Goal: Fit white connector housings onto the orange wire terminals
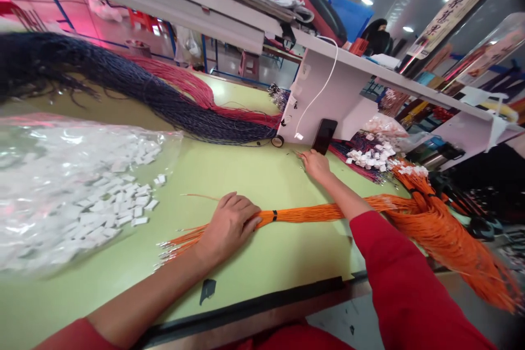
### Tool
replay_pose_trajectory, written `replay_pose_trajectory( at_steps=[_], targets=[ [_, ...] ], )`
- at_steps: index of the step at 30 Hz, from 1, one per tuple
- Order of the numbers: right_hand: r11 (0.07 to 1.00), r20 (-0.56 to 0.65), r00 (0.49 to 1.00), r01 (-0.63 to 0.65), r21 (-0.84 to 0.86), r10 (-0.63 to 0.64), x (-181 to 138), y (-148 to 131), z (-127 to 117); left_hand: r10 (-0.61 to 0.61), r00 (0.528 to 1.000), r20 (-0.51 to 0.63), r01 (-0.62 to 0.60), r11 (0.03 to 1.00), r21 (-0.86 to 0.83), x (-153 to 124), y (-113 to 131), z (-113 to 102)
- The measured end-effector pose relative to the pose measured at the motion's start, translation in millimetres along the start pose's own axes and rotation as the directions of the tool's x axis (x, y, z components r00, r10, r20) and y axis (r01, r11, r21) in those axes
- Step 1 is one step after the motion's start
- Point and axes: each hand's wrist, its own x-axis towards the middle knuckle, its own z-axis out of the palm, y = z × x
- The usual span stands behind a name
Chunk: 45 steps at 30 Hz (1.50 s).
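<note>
My left hand lies over a bundle of orange wires, its fingers curled round the bundle near the silvery terminal ends. One loose orange wire sticks out past the fingers to the left. A black tape band ties the bundle just right of that hand. Farther back, my right hand is at the table surface in front of a dark phone, which leans against the white shelf panel. Its fingers are pinched together at a small thin item, too small to make out.
Left, a clear plastic bag spills white connector housings. Behind it lie dark blue wires and red wires. A white shelf with a hanging cable stands at the back. More orange wires hang over the right edge.
</note>
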Motion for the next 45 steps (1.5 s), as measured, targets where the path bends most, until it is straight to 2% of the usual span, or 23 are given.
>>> replay_pose_trajectory(
  at_steps=[3,6,7,9,10,11,13,15,17,19,22,24,27,32,35,39,45],
  targets=[
    [0.997,-0.05,0.997,0.067,0.03,-0.065,-0.4,-7.0,-4.9,0.001,1.0,0.013,-0.002,1.0,0.012,-4.4,1.3,0.1],
    [0.97,-0.083,0.974,0.217,0.112,-0.209,-29.3,-16.6,-8.7,0.005,1.0,0.02,-0.005,1.0,0.026,-8.3,1.3,1.0],
    [0.903,-0.062,0.933,0.358,0.238,-0.354,-43.7,-20.2,-8.7,0.008,1.0,0.024,-0.009,0.999,0.032,-8.2,1.1,1.0],
    [0.705,0.0,0.789,0.549,0.449,-0.615,-74.2,-27.2,-6.9,0.029,0.999,0.027,-0.03,0.999,0.04,-5.0,0.6,-0.1],
    [0.632,0.02,0.718,0.599,0.491,-0.696,-88.2,-30.4,-5.2,0.05,0.999,0.022,-0.051,0.998,0.048,-2.1,0.4,-1.4],
    [0.606,0.017,0.69,0.624,0.494,-0.724,-100.0,-33.3,-3.3,0.077,0.997,0.012,-0.077,0.995,0.062,1.4,0.4,-3.1],
    [0.64,-0.023,0.736,0.602,0.477,-0.676,-115.6,-38.3,0.6,0.131,0.991,-0.022,-0.127,0.985,0.12,9.0,1.8,-7.9],
    [0.686,-0.052,0.804,0.537,0.492,-0.592,-120.9,-42.1,3.5,0.155,0.984,-0.088,-0.134,0.968,0.214,15.0,6.5,-13.7],
    [0.719,-0.018,0.86,0.437,0.54,-0.51,-119.9,-44.5,4.6,0.147,0.971,-0.187,-0.088,0.953,0.291,17.8,15.0,-18.5],
    [0.731,0.044,0.888,0.347,0.588,-0.457,-117.0,-45.4,4.1,0.126,0.956,-0.267,-0.051,0.961,0.27,18.0,25.4,-19.5],
    [0.714,0.054,0.902,0.301,0.632,-0.428,-114.0,-44.4,2.6,0.002,0.97,-0.244,-0.004,1.0,-0.006,19.6,36.9,-9.8],
    [0.693,0.027,0.908,0.299,0.655,-0.417,-113.0,-42.7,2.5,-0.148,0.973,-0.175,0.107,0.969,-0.222,24.9,38.8,2.4],
    [0.662,-0.009,0.914,0.301,0.687,-0.406,-111.4,-41.2,3.8,-0.318,0.934,-0.161,0.247,0.903,-0.353,37.7,36.2,19.2],
    [0.644,-0.027,0.924,0.288,0.709,-0.382,-108.9,-44.6,8.4,-0.348,0.908,-0.232,0.277,0.917,-0.289,52.9,35.9,26.3],
    [0.599,-0.037,0.922,0.281,0.749,-0.386,-108.2,-46.6,11.5,-0.347,0.903,-0.255,0.293,0.929,-0.228,55.4,37.3,25.9],
    [0.557,-0.067,0.924,0.283,0.781,-0.376,-107.4,-47.1,16.2,-0.36,0.893,-0.269,0.322,0.93,-0.177,58.6,36.5,29.2],
    [0.557,-0.067,0.94,0.255,0.791,-0.335,-108.0,-49.1,19.9,-0.384,0.887,-0.259,0.344,0.92,-0.186,65.0,34.9,32.3]
  ],
)
